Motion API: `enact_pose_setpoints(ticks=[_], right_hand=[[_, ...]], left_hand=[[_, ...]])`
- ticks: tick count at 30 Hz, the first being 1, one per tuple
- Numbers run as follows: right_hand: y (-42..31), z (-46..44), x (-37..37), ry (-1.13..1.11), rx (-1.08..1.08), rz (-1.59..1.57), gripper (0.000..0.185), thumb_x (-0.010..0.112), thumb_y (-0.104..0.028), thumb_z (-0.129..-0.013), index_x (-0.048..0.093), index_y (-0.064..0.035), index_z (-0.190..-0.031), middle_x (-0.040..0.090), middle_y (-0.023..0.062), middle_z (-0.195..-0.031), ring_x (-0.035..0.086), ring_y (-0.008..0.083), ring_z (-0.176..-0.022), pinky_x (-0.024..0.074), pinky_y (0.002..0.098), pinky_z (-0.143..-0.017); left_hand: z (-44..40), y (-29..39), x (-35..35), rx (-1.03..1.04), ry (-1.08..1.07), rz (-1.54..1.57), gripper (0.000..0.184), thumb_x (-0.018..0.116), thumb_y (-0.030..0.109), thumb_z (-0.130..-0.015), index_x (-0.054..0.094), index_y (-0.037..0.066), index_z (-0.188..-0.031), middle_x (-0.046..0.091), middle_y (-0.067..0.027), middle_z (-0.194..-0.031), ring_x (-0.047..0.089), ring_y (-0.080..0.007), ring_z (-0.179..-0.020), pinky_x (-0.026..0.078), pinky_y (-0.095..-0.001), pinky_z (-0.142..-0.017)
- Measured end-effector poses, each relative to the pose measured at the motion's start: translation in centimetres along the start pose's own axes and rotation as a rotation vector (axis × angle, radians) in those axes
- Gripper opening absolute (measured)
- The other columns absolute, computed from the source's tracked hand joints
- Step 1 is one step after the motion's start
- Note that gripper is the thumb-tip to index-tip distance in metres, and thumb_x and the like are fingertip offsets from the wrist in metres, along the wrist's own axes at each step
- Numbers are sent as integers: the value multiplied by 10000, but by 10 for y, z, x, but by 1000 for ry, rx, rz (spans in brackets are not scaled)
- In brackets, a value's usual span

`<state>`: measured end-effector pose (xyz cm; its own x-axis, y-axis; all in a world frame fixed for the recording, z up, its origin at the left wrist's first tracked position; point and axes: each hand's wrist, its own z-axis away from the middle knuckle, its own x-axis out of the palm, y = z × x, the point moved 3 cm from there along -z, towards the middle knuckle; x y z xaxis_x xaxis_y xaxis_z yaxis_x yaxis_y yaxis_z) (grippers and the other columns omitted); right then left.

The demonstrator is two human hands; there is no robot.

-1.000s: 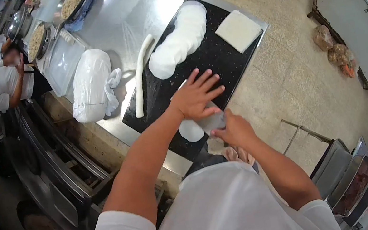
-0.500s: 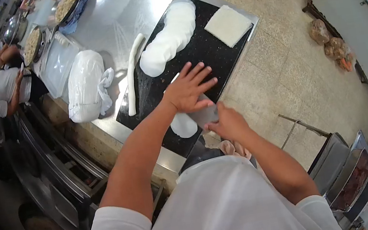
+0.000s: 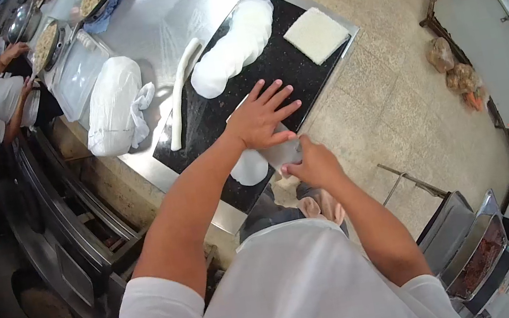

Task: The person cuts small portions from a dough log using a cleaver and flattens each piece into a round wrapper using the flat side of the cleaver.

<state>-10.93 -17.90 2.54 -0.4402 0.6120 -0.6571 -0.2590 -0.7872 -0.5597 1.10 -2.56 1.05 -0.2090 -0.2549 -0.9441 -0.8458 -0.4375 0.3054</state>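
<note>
My right hand (image 3: 313, 162) is closed around the near end of a cleaver (image 3: 282, 154) with a broad metal blade; its handle is hidden in the grip. Over the blade, my left hand (image 3: 263, 116) is spread flat, fingers apart, covering much of it. What lies under the blade is hidden. Beside the blade, a round white dough wrapper (image 3: 249, 168) rests on the black board (image 3: 196, 125). Farther up the board is a row of overlapping dough wrappers (image 3: 234, 49). A long dough rope (image 3: 181, 97) lies to the left, and a folded white cloth (image 3: 316, 35) at the right.
A plastic-wrapped white bundle (image 3: 116, 107) and a clear plastic tray (image 3: 77, 80) sit on the steel table (image 3: 158, 14). Pans of food (image 3: 45, 49) stand beyond, near a co-worker (image 3: 2, 102). Metal trays (image 3: 476, 254) are at the lower right; bags (image 3: 452, 64) lie on the floor.
The view has shifted slightly, so the table appears a little higher and further left. Both hands keep nearly the same hold on the cleaver. A co-worker's arm at the left has moved.
</note>
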Motion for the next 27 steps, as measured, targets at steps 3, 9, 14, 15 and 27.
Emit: enact_pose_setpoints(ticks=[3, 9, 14, 15, 27], right_hand=[[12, 39, 52, -71, -6, -192, 684, 831, -393, -802, 541, 17, -1265, 720, 284, -969, 712, 455, -947, 554, 503, -834], [23, 50, 47, -25, 129, -204, 698, 866, -431, -758, 560, 8, -1205, 728, 278, -972, 715, 444, -954, 556, 500, -810], [13, 5, -3, 83, 120, -17, 655, 848, -395, -796, 534, 15, -1199, 720, 296, -953, 712, 467, -930, 553, 535, -780], [10, 3, -3, 145, 113, -39, 646, 824, -375, -821, 509, 20, -1223, 715, 306, -955, 707, 480, -926, 550, 544, -778], [14, 157, 51, -34, 217, -56, 500, 749, -274, -887, 503, 10, -1218, 711, 279, -885, 702, 473, -881, 532, 545, -741]], left_hand=[[45, 29, 10, 11, -104, 9, 773, 547, 711, -899, 540, 230, -1504, 414, -120, -1620, 245, -396, -1554, 109, -643, -1246], [24, 49, 29, 181, -123, -37, 749, 493, 737, -935, 562, 230, -1482, 442, -102, -1600, 262, -362, -1550, 133, -640, -1242], [-23, 4, 5, 116, 118, -100, 753, 563, 712, -905, 575, 206, -1462, 489, -111, -1547, 334, -364, -1504, 174, -634, -1227], [-25, 0, 2, 56, 190, -108, 754, 589, 701, -893, 580, 198, -1454, 501, -117, -1530, 367, -365, -1481, 204, -631, -1217], [108, 22, -17, -679, -33, 604, 450, 764, 479, -867, 742, 43, -977, 736, -221, -914, 731, -384, -860, 566, -482, -760]])
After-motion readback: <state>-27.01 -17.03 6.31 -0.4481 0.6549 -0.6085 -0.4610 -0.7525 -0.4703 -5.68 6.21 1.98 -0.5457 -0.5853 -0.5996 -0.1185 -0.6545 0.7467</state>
